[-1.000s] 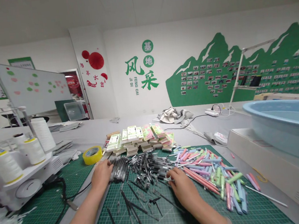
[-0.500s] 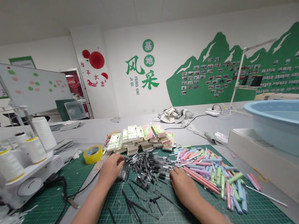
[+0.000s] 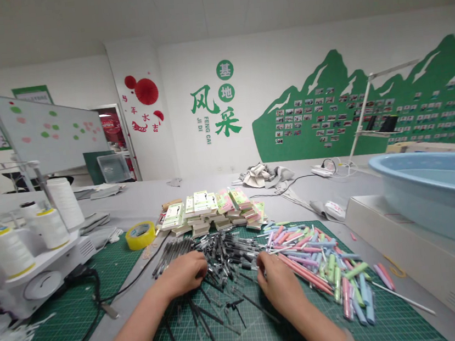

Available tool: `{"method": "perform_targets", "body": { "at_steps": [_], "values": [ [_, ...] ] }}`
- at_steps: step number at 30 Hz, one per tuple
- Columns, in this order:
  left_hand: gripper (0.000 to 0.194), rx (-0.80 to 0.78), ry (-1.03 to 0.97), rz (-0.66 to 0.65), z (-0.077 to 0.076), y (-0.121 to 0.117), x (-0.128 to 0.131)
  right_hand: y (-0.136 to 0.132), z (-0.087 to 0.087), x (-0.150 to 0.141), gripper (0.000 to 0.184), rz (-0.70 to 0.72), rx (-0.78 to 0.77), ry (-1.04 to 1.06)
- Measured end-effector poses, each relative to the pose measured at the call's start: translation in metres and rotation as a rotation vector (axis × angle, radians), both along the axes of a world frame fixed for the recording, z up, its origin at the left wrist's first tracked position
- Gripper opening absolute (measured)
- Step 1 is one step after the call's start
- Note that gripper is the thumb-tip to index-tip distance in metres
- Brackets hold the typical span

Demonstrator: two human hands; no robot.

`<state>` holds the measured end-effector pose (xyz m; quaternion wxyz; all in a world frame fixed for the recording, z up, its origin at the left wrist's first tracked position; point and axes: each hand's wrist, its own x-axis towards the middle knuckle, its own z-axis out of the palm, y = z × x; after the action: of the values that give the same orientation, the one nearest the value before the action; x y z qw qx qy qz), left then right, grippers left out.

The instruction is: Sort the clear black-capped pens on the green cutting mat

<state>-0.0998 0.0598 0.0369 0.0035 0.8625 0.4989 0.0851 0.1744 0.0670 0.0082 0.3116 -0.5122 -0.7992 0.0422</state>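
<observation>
My left hand (image 3: 186,272) lies curled, palm down, on a heap of clear and black pen parts (image 3: 224,251) on the green cutting mat (image 3: 84,321). Its fingers are closed over some of the parts. My right hand (image 3: 275,281) rests at the heap's right edge, fingertips pinched on one of the clear pen barrels. Right of that hand lies a pile of pastel pen barrels (image 3: 326,269) in pink, green and blue. Thin black refills (image 3: 204,320) are scattered on the mat between my forearms.
Stacked small packets (image 3: 211,208) sit behind the heap, a yellow tape roll (image 3: 140,235) to their left. A white sewing machine with thread cones (image 3: 33,244) stands at the left. At the right are a long white box (image 3: 420,257) and a light blue tub (image 3: 441,188).
My left hand has moved right from the bundle of pens at the left edge into the middle of the heap. My right hand has shifted slightly left and up.
</observation>
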Motion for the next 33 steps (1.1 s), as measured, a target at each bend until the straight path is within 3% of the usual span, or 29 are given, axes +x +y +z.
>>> {"method": "perform_targets", "body": {
  "at_steps": [7,18,24,29,33],
  "values": [
    [0.015,0.054,-0.043,-0.034,0.012,-0.005,0.008,-0.01,0.007,-0.008,0.02,0.202,-0.158,0.199],
    [0.022,-0.192,-0.042,-0.059,0.004,0.001,-0.016,-0.015,0.003,-0.012,0.018,0.238,-0.262,0.245],
    [0.018,-0.138,0.017,-0.049,0.0,-0.002,-0.004,-0.013,0.004,-0.013,0.018,0.227,-0.283,0.286],
    [0.018,-0.052,-0.041,-0.061,0.013,-0.008,0.007,-0.012,0.005,-0.017,0.012,0.287,-0.377,0.387],
    [0.018,0.049,-0.121,-0.098,0.025,-0.013,0.023,-0.015,0.004,-0.023,0.009,0.385,-0.54,0.568]
  ]
}}
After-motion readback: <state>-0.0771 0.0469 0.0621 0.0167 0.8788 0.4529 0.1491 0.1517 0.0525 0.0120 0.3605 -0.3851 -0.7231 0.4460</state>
